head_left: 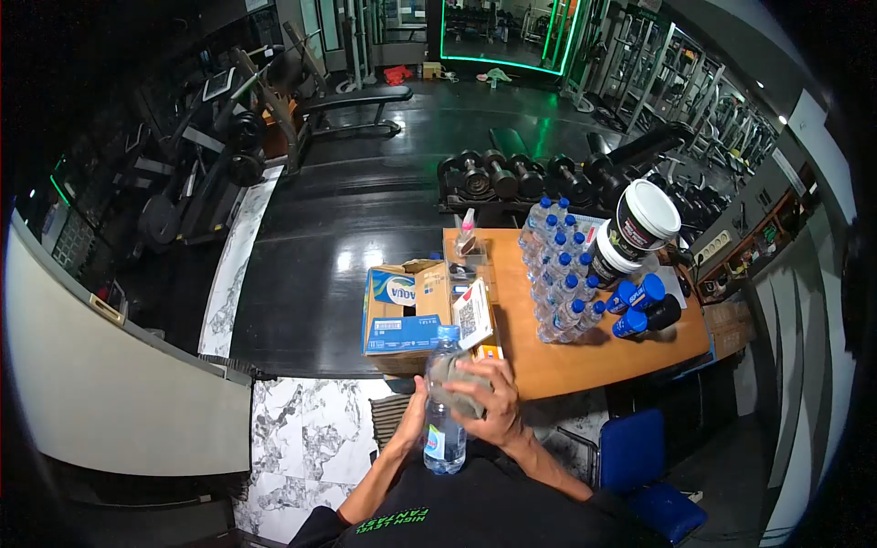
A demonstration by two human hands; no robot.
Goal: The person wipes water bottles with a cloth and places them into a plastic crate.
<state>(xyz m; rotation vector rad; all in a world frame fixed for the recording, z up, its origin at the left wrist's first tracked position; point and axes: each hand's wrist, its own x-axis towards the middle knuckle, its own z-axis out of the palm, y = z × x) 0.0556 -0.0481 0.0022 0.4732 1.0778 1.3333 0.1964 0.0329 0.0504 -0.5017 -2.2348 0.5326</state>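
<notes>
Close to my chest, a clear plastic water bottle point(445, 447) with a blue cap stands upright between my hands. My left hand point(414, 413) is wrapped round its left side, part of the fingers hidden behind it. A grey-green cloth point(459, 388) lies against the bottle's upper right side, pressed there by the curled fingers of my right hand point(496, 402). Just beyond is an open Aqua cardboard box point(402, 333), its inside mostly hidden by the flaps. Several similar water bottles point(559, 283) with blue caps stand grouped on the wooden table point(521, 361).
White-lidded tubs point(650, 210) are stacked behind the bottles, with blue-lidded containers point(630, 323) to the right. A printed code card point(472, 313) leans at the table's left edge. A blue chair point(632, 452) stands at right. Dumbbells point(525, 173) sit on a rack beyond.
</notes>
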